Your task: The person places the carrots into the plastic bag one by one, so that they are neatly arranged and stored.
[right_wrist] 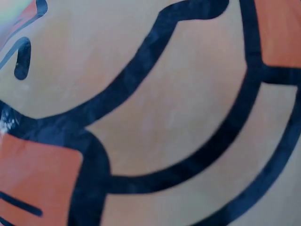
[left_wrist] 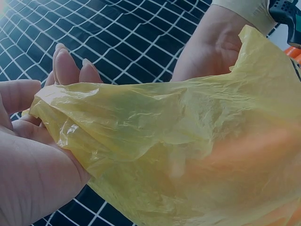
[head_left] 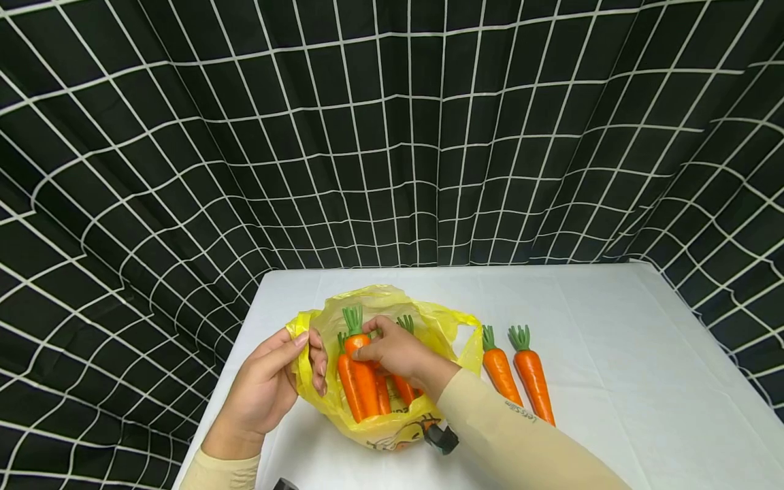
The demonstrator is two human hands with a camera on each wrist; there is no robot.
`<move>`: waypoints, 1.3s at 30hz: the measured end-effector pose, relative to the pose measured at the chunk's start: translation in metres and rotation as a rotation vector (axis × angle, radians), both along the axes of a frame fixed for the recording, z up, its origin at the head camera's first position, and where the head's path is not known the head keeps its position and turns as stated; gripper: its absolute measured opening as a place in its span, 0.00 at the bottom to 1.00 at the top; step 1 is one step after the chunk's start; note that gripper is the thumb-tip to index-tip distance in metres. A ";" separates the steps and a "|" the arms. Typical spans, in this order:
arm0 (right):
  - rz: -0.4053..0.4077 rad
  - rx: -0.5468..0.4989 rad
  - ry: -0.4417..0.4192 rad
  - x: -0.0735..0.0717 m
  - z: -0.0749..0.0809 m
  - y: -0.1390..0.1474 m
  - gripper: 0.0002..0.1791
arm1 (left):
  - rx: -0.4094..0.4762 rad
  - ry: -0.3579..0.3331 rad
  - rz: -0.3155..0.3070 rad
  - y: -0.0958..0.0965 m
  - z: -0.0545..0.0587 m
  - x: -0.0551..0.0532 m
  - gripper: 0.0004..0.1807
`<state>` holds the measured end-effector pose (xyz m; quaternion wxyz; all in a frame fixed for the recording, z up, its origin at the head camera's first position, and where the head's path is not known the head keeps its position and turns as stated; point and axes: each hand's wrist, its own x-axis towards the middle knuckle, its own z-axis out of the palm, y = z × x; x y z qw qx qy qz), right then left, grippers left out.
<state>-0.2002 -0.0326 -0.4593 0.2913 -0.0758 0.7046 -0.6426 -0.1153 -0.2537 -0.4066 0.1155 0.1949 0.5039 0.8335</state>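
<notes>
A yellow plastic bag (head_left: 324, 401) stands with its mouth open and several orange carrots with green tops inside. At its left rim my left hand (head_left: 269, 374) pinches the plastic between thumb and fingers; the left wrist view shows the thumb and fingers on either side of the bag's edge (left_wrist: 70, 108). My right hand (head_left: 401, 350) reaches into the bag and grips the front carrot (head_left: 365, 381) near its top. Behind it, other carrots lean in the bag, partly hidden by the hand. The bag's printed side (right_wrist: 164, 117) fills the right wrist view.
Two more carrots, one nearer (head_left: 502, 374) and one farther right (head_left: 534, 381), lie on the white-covered table (head_left: 643, 381) right of the bag, the forearm covering their lower ends. Black curtains with a white grid (head_left: 392, 136) stand behind and at both sides.
</notes>
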 end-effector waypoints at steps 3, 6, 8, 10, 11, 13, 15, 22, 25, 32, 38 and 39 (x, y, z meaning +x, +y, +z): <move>-0.010 -0.007 -0.006 0.000 0.000 0.002 0.25 | 0.004 0.004 -0.004 0.000 0.000 0.000 0.17; -0.019 -0.030 -0.009 0.000 0.001 0.005 0.23 | 0.010 0.005 -0.008 0.001 0.000 0.000 0.17; -0.021 -0.041 -0.010 0.001 0.003 0.006 0.21 | 0.015 0.005 -0.012 0.001 0.000 -0.001 0.17; -0.016 -0.044 -0.004 0.001 0.004 0.008 0.21 | 0.018 0.006 -0.015 0.002 0.000 -0.001 0.17; -0.013 -0.042 0.000 0.002 0.005 0.008 0.21 | 0.018 0.008 -0.016 0.002 0.000 0.000 0.17; -0.002 -0.041 0.004 0.002 0.006 0.009 0.22 | 0.017 0.011 -0.017 0.002 0.001 0.000 0.17; 0.009 -0.038 0.009 0.003 0.008 0.010 0.23 | 0.014 0.013 -0.016 0.003 0.001 0.000 0.17; 0.036 -0.048 0.018 0.004 0.015 0.012 0.23 | 0.001 0.009 -0.011 0.005 0.002 0.001 0.17; 0.043 -0.054 0.022 0.005 0.019 0.014 0.24 | 0.000 0.005 -0.008 0.005 0.002 0.001 0.17; 0.054 -0.077 0.034 0.006 0.027 0.019 0.25 | 0.009 0.008 -0.011 0.005 0.003 0.002 0.18; 0.074 -0.103 0.040 0.006 0.031 0.025 0.26 | 0.004 0.004 -0.008 0.005 0.002 0.002 0.17; 0.076 -0.106 0.042 0.006 0.032 0.026 0.26 | 0.002 0.004 -0.008 0.005 0.002 0.002 0.17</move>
